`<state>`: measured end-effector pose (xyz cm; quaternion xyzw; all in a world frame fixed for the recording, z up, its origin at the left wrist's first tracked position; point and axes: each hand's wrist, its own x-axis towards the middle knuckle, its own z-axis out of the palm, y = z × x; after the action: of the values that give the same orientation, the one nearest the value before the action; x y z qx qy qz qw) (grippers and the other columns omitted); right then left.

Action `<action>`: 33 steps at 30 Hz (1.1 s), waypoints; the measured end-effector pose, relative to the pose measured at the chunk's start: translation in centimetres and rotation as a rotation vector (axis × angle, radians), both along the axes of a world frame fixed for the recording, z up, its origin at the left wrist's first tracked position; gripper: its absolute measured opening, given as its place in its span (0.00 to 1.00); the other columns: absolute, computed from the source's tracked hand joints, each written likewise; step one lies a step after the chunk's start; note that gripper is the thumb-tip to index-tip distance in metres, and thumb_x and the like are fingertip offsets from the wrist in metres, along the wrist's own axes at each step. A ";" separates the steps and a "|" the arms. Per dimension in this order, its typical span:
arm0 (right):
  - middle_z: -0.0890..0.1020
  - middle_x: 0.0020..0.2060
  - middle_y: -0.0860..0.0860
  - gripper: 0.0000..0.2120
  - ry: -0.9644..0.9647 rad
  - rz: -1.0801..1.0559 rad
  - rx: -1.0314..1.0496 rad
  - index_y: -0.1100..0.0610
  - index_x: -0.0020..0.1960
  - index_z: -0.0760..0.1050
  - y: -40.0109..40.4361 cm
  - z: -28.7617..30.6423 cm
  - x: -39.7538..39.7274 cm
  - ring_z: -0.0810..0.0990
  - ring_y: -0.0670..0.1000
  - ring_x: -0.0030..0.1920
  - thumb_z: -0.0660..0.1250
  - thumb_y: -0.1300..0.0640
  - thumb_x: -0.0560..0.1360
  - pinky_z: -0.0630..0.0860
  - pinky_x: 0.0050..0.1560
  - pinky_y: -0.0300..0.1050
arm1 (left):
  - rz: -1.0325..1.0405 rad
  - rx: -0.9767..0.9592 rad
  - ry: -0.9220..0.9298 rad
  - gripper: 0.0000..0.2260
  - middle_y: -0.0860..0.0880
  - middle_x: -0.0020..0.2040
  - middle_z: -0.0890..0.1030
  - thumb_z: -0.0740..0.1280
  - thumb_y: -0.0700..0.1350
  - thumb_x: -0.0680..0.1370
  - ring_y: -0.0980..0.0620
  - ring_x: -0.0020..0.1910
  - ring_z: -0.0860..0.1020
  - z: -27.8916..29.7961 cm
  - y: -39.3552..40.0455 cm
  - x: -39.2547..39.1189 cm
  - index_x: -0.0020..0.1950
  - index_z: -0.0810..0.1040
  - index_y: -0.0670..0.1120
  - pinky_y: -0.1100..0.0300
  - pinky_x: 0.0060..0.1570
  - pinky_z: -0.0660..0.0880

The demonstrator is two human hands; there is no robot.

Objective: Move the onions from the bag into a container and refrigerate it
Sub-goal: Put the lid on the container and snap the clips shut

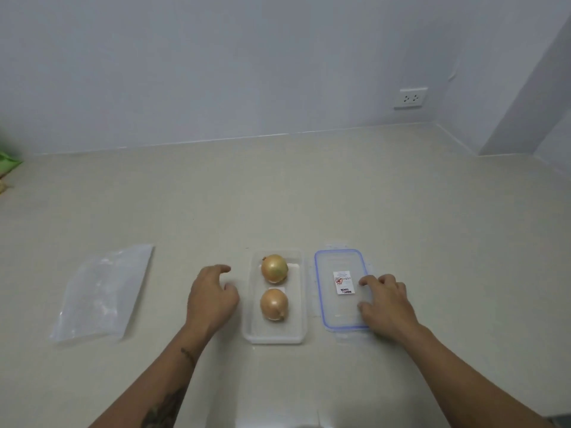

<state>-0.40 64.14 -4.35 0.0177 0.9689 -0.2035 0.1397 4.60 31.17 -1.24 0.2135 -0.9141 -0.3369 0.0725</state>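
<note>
Two yellow onions lie in a clear rectangular container (301, 319) on the counter: one onion (274, 269) at its far end, the other onion (273, 304) nearer me. Just left of the container hovers my left hand (211, 299), fingers apart and holding nothing. The container's clear lid (338, 313), blue-rimmed with a white label, lies flat to the right. My right hand (386, 304) rests on the lid's right side with fingers spread. A flat, empty clear plastic bag (103, 293) lies on the counter at the left.
The beige counter (278, 196) runs back to a pale wall with a power socket (410, 98) at the right. A green item (7, 162) shows at the far left edge. The wall juts out at the right rear corner.
</note>
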 end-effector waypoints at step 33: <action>0.86 0.46 0.57 0.24 -0.008 -0.646 -1.191 0.57 0.61 0.76 8.9 3.2 0.3 0.84 0.55 0.39 0.63 0.77 0.72 0.80 0.39 0.50 | -0.358 0.543 -0.171 0.24 0.51 0.53 0.78 0.69 0.45 0.75 0.57 0.47 0.79 2.5 17.6 -5.3 0.69 0.70 0.56 0.67 0.46 0.76</action>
<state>-0.13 73.02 -1.18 0.2274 0.6371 -0.7339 0.0615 -0.72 48.80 1.24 0.0884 -0.8168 -0.5564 -0.1244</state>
